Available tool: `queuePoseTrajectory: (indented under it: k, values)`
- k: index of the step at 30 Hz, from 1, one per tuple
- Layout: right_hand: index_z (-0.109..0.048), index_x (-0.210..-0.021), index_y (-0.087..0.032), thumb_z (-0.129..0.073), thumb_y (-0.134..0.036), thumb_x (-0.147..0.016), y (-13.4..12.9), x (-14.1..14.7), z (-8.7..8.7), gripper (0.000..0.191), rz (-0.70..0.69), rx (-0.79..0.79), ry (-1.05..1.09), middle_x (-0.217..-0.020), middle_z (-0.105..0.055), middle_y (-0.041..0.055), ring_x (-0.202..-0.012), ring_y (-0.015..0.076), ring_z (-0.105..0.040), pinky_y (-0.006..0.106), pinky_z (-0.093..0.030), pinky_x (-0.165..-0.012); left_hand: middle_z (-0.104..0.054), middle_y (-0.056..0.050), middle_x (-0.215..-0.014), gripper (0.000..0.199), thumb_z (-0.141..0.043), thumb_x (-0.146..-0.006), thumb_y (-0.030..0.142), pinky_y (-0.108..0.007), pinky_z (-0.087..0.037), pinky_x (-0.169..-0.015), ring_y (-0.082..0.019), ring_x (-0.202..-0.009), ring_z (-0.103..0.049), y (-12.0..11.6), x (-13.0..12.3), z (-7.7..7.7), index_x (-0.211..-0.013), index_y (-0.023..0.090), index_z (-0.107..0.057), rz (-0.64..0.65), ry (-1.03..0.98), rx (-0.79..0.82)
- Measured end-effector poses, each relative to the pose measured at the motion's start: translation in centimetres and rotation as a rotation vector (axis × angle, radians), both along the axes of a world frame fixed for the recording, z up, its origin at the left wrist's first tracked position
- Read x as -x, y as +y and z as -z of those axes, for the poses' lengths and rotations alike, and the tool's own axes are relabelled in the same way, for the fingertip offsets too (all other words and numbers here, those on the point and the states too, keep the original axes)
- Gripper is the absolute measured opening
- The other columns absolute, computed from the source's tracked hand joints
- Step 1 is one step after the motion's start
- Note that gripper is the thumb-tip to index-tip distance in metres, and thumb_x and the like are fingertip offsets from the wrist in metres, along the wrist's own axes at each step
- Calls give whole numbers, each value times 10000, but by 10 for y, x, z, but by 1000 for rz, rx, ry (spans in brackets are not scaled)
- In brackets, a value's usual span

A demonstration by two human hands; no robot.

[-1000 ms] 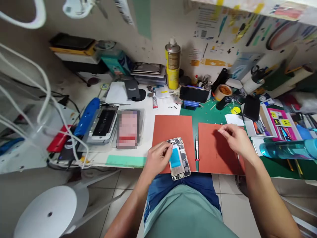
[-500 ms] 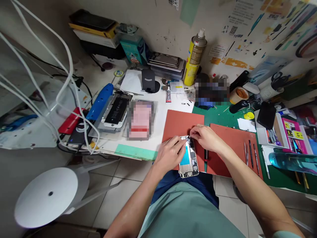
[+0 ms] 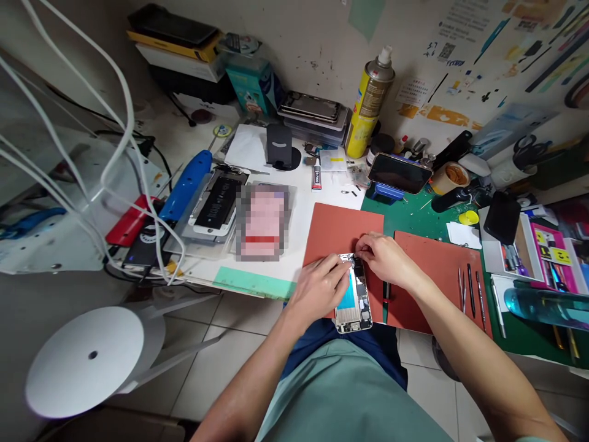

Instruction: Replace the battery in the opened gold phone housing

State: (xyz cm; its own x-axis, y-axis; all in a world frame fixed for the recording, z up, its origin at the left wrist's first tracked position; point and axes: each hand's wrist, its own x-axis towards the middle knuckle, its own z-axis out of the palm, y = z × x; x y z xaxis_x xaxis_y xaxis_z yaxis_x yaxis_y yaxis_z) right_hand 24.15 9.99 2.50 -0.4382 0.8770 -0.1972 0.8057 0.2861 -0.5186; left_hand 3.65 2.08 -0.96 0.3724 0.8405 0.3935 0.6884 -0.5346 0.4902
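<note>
While both hands stay close in over its upper end, the opened phone [image 3: 356,302] lies at the lower middle of the frame, on an orange mat [image 3: 338,224], with its lower end reaching past the mat's near edge. Its long axis runs almost straight up the frame, the top tipped slightly to the left. The left hand [image 3: 322,281], coming in from the lower left, overlaps the phone's left side and is the nearer of the 2; the right hand [image 3: 380,255] reaches in from the right, only its fingertips at the upper right corner. The left fingers curl over the phone, but whether they grip or merely steady it cannot be told. The right thumb and fingertips are drawn together, and anything between them is hidden.

As for writing, a small glue tube [image 3: 316,177] above centre seems to read B-7000. Yellow tags [image 3: 560,256] at the right of the frame show 1 and 2. On the wall [image 3: 313,37], handwritten figures at the upper right, beside a QR code [image 3: 446,51], look like 3.7 and 4.6. Print on the yellow spray can [image 3: 369,104] and the black battery [image 3: 219,205] is too small to read.
</note>
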Motion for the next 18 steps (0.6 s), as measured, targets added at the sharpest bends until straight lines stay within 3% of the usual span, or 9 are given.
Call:
queuePoseTrajectory:
  k: [7,12,15,18]
  values:
    - [-702,-855,-223,-638,-31,-902,-1,3,1,208,48,8,65,-885,-751,17,-811,181,-673,285,-445,-728,-723,-47,-966,271,-514,-1086,193,-341,-561,-736,-187,-834,-713,1,-1,2,-1271,210,-712,7,65,-15]
    - [-701,-881,-230,-628,-105,-955,-7,-12,-13,163,153,-25,131,-910,-780,7,-824,173,-711,277,-477,-733,-715,-46,-977,281,-514,-1090,191,-329,-558,-721,-178,-809,-699,0,1,1,-1285,214,-714,-3,19,4]
    - [-701,-910,-234,-628,-257,-1026,-31,-31,-22,139,302,-132,135,-881,-779,17,-757,185,-709,287,-457,-677,-707,-49,-975,283,-517,-1084,170,-321,-558,-742,-177,-821,-692,0,1,1,-1288,206,-711,0,-26,-3]
    - [-666,-871,-235,-589,-483,-1083,-72,-41,-18,336,382,-228,15,-747,-728,14,-608,195,-656,301,-380,-579,-692,-60,-980,290,-536,-1077,172,-351,-552,-796,-203,-872,-668,2,0,0,-1309,200,-706,15,-7,-15]
